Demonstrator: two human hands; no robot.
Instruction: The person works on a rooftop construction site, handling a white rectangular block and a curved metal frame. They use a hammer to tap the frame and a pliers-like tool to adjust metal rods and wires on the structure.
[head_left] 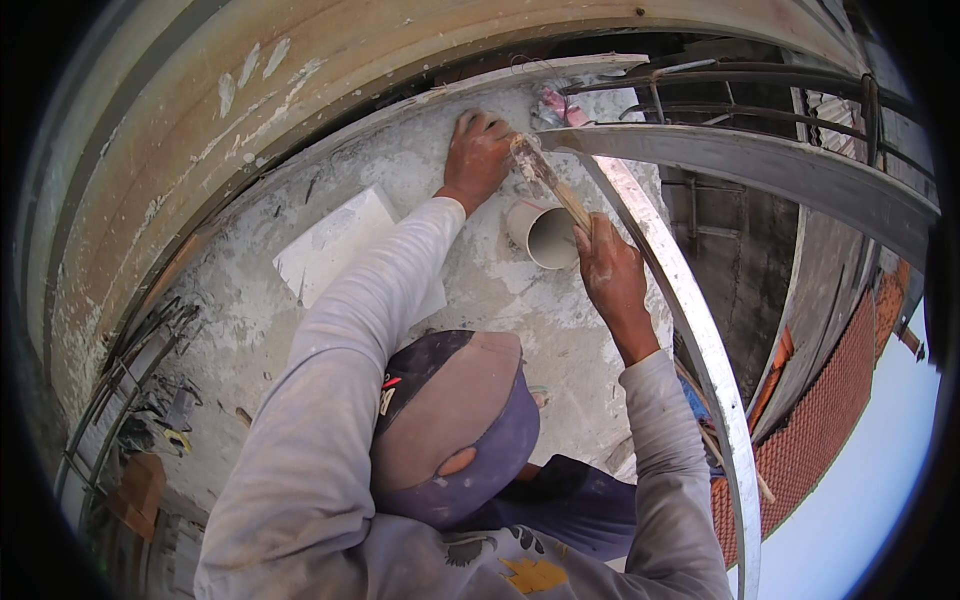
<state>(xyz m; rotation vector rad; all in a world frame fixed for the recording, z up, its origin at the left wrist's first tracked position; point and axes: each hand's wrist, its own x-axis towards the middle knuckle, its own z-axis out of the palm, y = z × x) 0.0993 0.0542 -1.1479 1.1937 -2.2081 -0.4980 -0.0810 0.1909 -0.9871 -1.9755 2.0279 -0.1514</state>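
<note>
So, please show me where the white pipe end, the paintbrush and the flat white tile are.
white pipe end (548,236), head view, on its open rim.
paintbrush (545,180), head view, on the shaft below the bristles.
flat white tile (335,245), head view, on its top face.

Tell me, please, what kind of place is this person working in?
Probably a building site, high up on an unfinished balcony or ledge. The rough cement floor is bare, a metal railing runs along its edge, and red roof tiles lie below. The right hand holds a paintbrush above a white pipe end.
</note>
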